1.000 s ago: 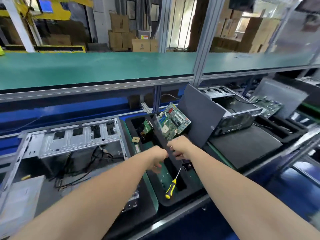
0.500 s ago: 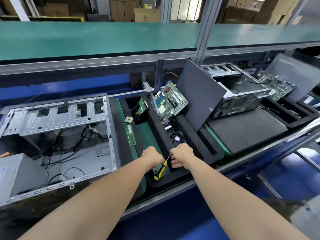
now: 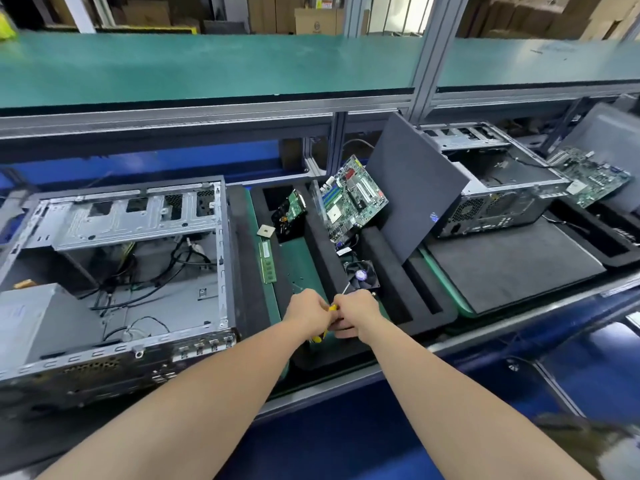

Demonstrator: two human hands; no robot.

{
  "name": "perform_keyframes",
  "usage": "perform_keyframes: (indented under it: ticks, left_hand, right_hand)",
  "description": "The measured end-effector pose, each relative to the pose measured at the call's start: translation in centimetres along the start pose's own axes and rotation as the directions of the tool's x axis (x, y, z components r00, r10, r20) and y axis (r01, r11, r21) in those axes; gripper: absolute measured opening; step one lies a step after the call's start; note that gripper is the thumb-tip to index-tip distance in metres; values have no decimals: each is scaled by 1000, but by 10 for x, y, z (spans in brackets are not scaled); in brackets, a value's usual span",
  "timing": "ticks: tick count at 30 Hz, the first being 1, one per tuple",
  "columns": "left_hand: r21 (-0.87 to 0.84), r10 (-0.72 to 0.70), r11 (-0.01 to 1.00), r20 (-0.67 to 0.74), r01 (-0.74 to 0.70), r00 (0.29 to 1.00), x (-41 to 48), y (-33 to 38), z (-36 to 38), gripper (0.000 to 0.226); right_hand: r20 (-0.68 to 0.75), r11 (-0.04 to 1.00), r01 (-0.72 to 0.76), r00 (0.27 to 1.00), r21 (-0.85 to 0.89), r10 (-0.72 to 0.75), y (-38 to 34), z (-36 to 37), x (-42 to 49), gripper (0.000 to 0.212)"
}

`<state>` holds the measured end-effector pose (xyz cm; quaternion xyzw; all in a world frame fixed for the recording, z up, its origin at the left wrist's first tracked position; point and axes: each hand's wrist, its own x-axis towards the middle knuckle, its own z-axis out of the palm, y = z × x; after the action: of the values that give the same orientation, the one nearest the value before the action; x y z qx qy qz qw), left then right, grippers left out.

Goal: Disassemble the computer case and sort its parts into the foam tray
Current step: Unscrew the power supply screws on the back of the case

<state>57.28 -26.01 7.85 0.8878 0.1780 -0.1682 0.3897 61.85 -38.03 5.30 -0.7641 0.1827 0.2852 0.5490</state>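
Note:
The open computer case (image 3: 114, 271) lies at the left, with cables and a grey power supply (image 3: 38, 323) inside. To its right stands the black foam tray (image 3: 391, 271), which holds a motherboard (image 3: 349, 199) leaning upright, a small board (image 3: 292, 207), a CPU chip (image 3: 266, 231), a RAM stick (image 3: 267, 258) and a fan (image 3: 362, 274). Over the tray's near end, my left hand (image 3: 308, 311) and my right hand (image 3: 356, 315) meet around a yellow-and-black screwdriver (image 3: 329, 318). Its shaft points toward the fan. Both hands curl round the handle.
A dark side panel (image 3: 415, 188) leans at the tray's right edge. Beyond it sits a second case (image 3: 491, 188) on a black foam mat (image 3: 512, 268), with another motherboard (image 3: 588, 178) further right. A green shelf (image 3: 207, 64) runs overhead.
Both hands moved from the tray's middle to its near end and took hold of the screwdriver that was lying there. They now close together around its handle.

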Motion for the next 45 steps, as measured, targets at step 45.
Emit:
perform_keyframes:
  ticks: [45]
  left_hand:
    - [171,-184,911,-646,376,740,-137,-252,-269,41]
  right_hand:
    - [150,119,293,749,-949,-645,-129,187,-122,54]
